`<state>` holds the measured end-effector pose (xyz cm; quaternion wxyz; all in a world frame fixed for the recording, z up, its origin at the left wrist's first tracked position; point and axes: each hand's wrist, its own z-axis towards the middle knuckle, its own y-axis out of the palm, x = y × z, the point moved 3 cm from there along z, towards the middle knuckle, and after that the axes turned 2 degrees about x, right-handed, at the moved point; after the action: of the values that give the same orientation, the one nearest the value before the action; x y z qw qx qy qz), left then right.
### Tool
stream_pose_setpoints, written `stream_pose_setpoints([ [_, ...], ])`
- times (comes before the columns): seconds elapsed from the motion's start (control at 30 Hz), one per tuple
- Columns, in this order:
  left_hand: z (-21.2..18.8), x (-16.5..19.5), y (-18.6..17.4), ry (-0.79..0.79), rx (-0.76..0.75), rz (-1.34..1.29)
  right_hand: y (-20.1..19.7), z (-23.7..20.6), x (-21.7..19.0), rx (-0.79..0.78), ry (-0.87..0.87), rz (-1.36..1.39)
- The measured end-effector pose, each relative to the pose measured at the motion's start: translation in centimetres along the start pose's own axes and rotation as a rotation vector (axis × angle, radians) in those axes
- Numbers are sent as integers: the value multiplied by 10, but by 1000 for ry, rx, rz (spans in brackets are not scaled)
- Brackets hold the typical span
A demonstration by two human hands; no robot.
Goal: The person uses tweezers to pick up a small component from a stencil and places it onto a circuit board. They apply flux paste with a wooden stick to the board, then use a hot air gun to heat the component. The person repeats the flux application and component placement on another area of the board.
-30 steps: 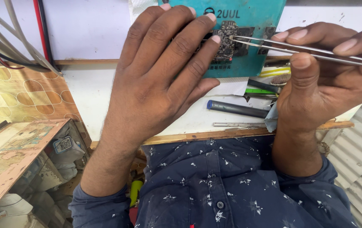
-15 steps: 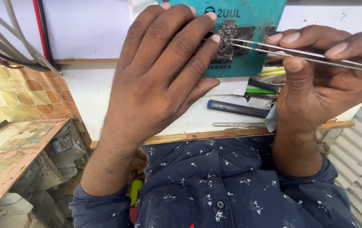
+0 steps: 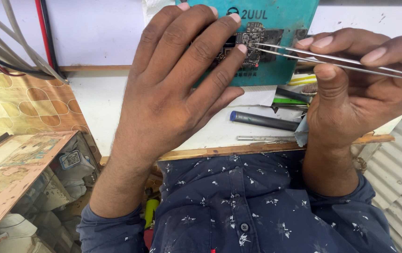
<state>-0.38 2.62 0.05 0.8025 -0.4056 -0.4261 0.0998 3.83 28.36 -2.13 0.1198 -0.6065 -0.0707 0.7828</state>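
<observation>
A small dark circuit board (image 3: 250,43) sits on a teal work mat (image 3: 280,28) at the top of the view. My left hand (image 3: 177,84) lies flat over the mat, its fingertips pressing on the board's left side. My right hand (image 3: 355,89) pinches silver tweezers (image 3: 332,61) between thumb and fingers. The tweezer tips touch the board's right edge, close to my left middle fingertip.
A dark screwdriver with a blue cap (image 3: 264,121), a slim metal tool (image 3: 262,138) and green and yellow tools (image 3: 294,91) lie on the white bench (image 3: 102,103). Grey and red cables (image 3: 18,47) run at top left. A patterned shelf (image 3: 13,164) is at lower left.
The tweezers and my right hand have shifted slightly, the thumb sliding a little along the tweezers. My left hand has stayed on the board.
</observation>
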Motion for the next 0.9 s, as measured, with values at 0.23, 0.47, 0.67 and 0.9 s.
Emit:
stream_pose_setpoints([
  [0.23, 0, -1, 0, 7, 4, -6, 4, -1, -4, 15, -13, -12],
  [0.47, 0, -1, 1, 6, 4, -5, 3, 5, -3, -1, -58, -70],
  [0.67, -1, -1, 1, 8, -6, -3, 5, 6, -6, 14, -58, -21],
  [0.9, 0, -1, 1, 12, -7, 4, 5, 4, -8, 17, -30, -86],
])
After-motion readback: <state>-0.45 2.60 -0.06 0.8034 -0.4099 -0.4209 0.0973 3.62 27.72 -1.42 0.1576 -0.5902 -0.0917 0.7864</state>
